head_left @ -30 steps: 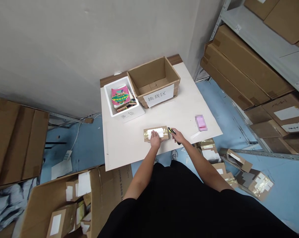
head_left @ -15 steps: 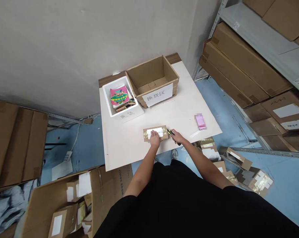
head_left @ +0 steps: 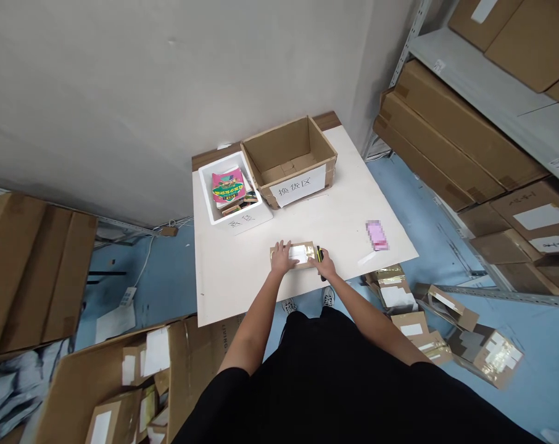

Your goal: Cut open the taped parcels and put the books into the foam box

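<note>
Left hand [head_left: 281, 259]: fingers spread on parcel [head_left: 300, 253]. Right hand [head_left: 325, 266]: fingers clenched round knife [head_left: 319, 253]. Beyond, on desk [head_left: 228, 277]: foam box [head_left: 254, 217] holding books [head_left: 228, 186]; carton [head_left: 329, 175] labelled "换货区".

Grey-walled storeroom with a blue floor [head_left: 168, 277].
Beneath the right-hand grip [head_left: 324, 264], a white-topped table [head_left: 233, 277] with a brown wood-grain strip [head_left: 332, 120] along its far edge; beyond the grip, a plain grey wall [head_left: 168, 92], darkening towards the right; farther right of the grip, grey metal shelving [head_left: 483, 68] on perforated uprights; soft light.
</note>
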A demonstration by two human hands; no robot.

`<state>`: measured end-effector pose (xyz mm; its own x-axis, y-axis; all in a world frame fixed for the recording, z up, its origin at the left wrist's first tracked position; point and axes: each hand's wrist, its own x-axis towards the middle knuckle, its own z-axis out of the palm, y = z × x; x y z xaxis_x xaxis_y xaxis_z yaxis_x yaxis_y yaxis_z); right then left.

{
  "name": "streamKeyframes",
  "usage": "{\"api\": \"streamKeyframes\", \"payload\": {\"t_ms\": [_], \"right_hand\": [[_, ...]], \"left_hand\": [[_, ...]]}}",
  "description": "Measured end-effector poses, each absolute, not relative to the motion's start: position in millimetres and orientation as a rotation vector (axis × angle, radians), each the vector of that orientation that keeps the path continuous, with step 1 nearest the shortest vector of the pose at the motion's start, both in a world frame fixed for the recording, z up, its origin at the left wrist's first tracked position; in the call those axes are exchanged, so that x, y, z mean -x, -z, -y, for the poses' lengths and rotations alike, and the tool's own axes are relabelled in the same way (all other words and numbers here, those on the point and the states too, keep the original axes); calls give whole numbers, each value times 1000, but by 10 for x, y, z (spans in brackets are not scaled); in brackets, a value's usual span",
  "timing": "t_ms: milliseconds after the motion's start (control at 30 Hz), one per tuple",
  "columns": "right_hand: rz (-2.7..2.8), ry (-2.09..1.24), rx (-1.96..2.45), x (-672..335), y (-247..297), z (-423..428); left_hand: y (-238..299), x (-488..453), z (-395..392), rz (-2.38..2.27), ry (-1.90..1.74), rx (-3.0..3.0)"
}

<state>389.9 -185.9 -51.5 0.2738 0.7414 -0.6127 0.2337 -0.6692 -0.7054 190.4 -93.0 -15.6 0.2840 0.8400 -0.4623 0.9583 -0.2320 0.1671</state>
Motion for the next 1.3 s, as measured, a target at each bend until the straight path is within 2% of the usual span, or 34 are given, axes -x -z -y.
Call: {"api": "streamKeyframes", "payload": {"t_ms": [267,500,700,800,1067,1233,1300], "right_hand": [[993,-1149,2343,-3723,481,1222],[1058,-1143,2372,-3741,432,983],[514,-1259,2069,-3581,531,1618],[448,-1318,1829,-3347,533,1804],[514,-1611,1604,-2569,348,1277],[611,-1225,1941,-2493,402,1200],[623,-1212,2043,-2489,425,1257]], "left_hand": [[194,-1658,1211,-1818,426,-1804],[376,-1682,1350,-1861,267,-1540],[408,-1569,1347,-1777,166,-1582],[427,-1411,1322,-1738,81,-1569],[606,-540,1191,-1731,-155,-1431],[740,-238,1251,-1567,-166,-1332],[767,-245,1270,-1537,-195,-1314]]}}
